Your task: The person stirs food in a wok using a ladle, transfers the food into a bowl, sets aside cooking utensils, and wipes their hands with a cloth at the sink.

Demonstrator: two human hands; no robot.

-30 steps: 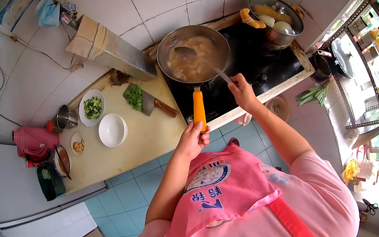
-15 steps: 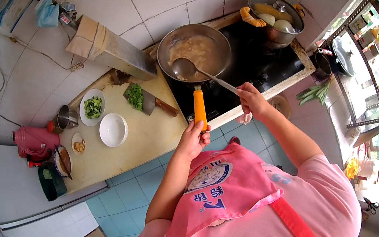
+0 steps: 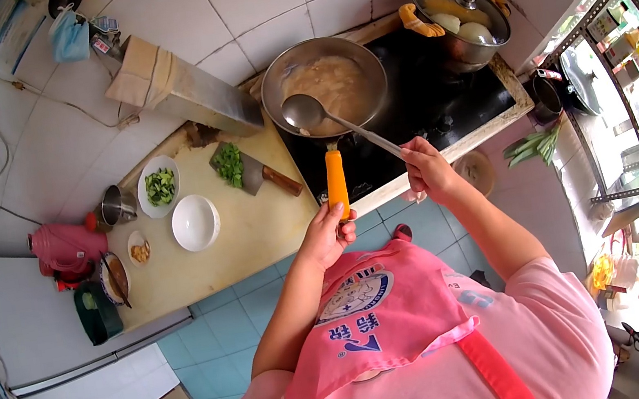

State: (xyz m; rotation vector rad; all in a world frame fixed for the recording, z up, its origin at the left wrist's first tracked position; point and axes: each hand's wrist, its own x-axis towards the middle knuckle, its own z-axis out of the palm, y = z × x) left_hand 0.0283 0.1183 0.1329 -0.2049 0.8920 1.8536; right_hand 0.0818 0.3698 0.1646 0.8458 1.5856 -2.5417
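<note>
Apron (image 3: pixel 366 291): pink, I'm seeing it hanging nearest my remote view.
Left hand (image 3: pixel 328 234): I'm reading it as curling closed around the end of the orange handle (image 3: pixel 335 176), thumb lying along it.
Right hand (image 3: pixel 428 169): pinching the upper end of the metal ladle (image 3: pixel 366 135), fingers folding in.
Ladle bowl (image 3: pixel 303 110): sitting inside the pan, toward the left; I'm not managing to tell how deep it's dipping.
Pan (image 3: pixel 269 81): resting on the left part of the black cooktop (image 3: pixel 451 110), holding brownish food (image 3: pixel 339 81) in liquid.
Counter (image 3: pixel 175 280): lying left of the pan, carrying a white bowl (image 3: pixel 196 222) and a cleaver (image 3: pixel 252 176) with chopped greens (image 3: pixel 229 165) resting on its blade.
Lidded pot (image 3: pixel 467 52): standing at the cooktop's far right corner.
</note>
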